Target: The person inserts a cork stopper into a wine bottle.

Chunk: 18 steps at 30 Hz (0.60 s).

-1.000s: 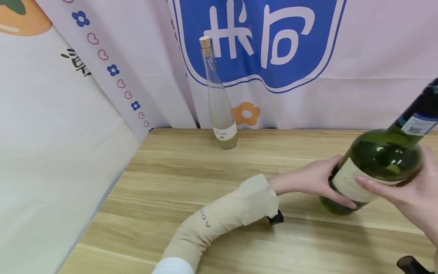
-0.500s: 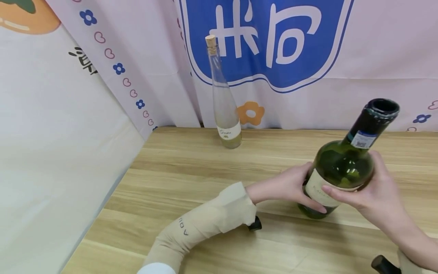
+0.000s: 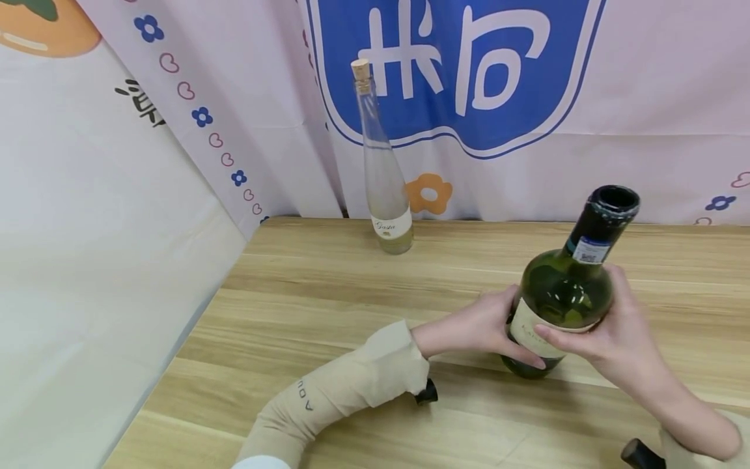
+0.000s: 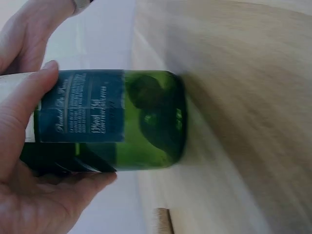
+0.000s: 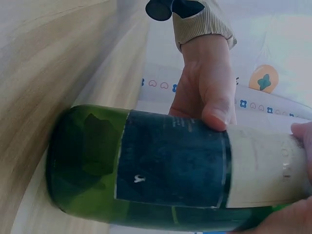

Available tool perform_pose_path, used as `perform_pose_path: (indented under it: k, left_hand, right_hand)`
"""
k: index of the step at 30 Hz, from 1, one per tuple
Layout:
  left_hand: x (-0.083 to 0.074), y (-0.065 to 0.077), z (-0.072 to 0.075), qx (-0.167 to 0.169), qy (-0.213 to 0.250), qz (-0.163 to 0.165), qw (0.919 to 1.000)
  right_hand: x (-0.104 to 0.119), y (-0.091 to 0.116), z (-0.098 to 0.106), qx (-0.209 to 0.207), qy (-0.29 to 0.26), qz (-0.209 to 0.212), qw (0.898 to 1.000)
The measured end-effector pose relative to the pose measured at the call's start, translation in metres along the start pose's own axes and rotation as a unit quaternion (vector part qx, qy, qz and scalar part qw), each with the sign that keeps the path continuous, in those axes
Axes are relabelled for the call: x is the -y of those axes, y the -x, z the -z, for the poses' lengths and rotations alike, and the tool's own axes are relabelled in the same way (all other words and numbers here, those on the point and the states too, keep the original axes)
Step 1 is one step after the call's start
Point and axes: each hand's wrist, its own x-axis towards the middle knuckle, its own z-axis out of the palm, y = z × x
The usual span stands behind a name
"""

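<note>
Both hands hold a green wine bottle [image 3: 565,286] with a dark neck and a cream label, right of centre in the head view. Its open mouth points up, leaning to the right. The left hand [image 3: 477,326] grips the lower body from the left; the right hand [image 3: 621,332] wraps the body higher up, thumb across the label. In the left wrist view a blue lower label [image 4: 80,105] shows above the bare green base, which is close to the wooden table [image 4: 243,97]; whether they touch I cannot tell. The right wrist view shows the bottle [image 5: 170,161] lengthwise.
A slim clear bottle [image 3: 387,189] with a cork stands upright at the table's back edge, left of the hands. Behind it hangs a printed cloth [image 3: 644,98]. A small brown object [image 4: 162,222], partly cut off, shows in the left wrist view.
Both hands have moved left in view with the green bottle, and it stands more upright than before. The head view shifted slightly at first. The clear bottle has stayed on the table.
</note>
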Motion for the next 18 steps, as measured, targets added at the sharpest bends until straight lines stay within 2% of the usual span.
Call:
perform_pose_path:
  k: [5,8,12,15,18]
  left_hand:
    - [0.003,0.001,-0.001,0.011,0.015,0.008,0.9998]
    - [0.003,0.0,0.001,0.03,-0.009,0.006,0.9995]
    - [0.005,-0.004,0.007,0.068,-0.046,-0.013,0.9965]
    - [0.007,-0.007,0.015,0.1,-0.078,-0.02,0.9917]
    - [0.012,-0.011,0.024,0.121,-0.115,-0.014,0.9859]
  right_hand:
    - [-0.003,-0.001,-0.003,-0.012,-0.007,-0.043,0.999]
    - [-0.004,-0.001,-0.005,-0.016,-0.023,-0.045,0.999]
    - [-0.004,0.0,-0.006,-0.014,-0.03,-0.041,0.999]
    - [-0.004,0.0,-0.006,-0.014,-0.028,-0.037,0.999]
    - [-0.004,0.0,-0.006,-0.013,-0.028,-0.037,0.999]
